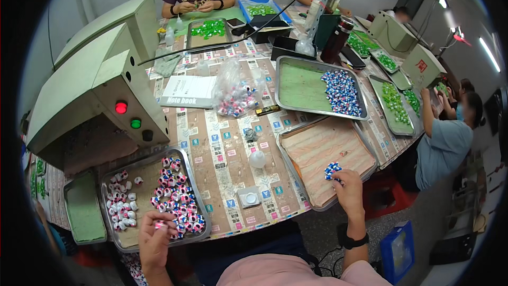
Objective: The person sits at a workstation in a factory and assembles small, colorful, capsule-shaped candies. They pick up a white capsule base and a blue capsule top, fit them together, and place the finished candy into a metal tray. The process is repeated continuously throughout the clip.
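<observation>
Left hand (156, 241) nearest, at near rim of left metal tray (198, 201) – fingers pinched on small pink-white plastic cap (160, 224), beside heap of pink-blue-white caps (177, 201). Right hand (348, 190) over striped-lined metal tray (323, 153) on patterned surface (227, 148) – grip clamped on cluster of blue-white caps (332, 169). Black wristband (353, 242) on right wrist.

Clear plastic bag (236, 92) of pieces mid-table; white notebook (188, 91) just left.
</observation>
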Demonstrator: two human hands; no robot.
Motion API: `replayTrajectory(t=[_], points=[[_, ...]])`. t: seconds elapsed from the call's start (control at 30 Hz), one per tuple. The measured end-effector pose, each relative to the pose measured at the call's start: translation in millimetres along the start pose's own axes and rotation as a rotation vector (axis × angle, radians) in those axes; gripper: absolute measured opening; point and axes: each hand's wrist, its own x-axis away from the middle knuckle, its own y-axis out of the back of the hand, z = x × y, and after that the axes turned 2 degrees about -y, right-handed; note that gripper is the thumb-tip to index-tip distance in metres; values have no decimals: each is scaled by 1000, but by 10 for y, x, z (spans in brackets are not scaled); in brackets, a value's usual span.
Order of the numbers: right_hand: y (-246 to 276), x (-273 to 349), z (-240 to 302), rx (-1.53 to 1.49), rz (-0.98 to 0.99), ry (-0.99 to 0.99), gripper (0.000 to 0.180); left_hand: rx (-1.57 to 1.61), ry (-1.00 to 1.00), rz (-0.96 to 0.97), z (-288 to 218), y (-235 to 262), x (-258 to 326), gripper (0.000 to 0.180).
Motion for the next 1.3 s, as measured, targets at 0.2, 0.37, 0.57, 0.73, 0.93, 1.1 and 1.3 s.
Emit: replayTrajectory(t=[0.2,0.37,0.57,0.73,0.93,1.1,1.3], points=[[-204,-56,17,104,43,73,21,6,179,183,176,-286,19,17],[-140,-81,227,-293,171,-44,16,196,259,222,442,-331,108,33],[-247,115,653,-862,438,-321,22,413,435,301,524,-445,118,37],[-411,232,1000,-877,589,-146,17,478,443,280,592,-441,158,30],[-549,248,1306,-942,640,-146,18,450,452,220,654,-456,218,29],[-613,203,1437,-683,512,31,16,484,457,243,718,-404,226,31],[-817,177,1480,-409,336,307,14,534,485,208,703,-438,260,32]])
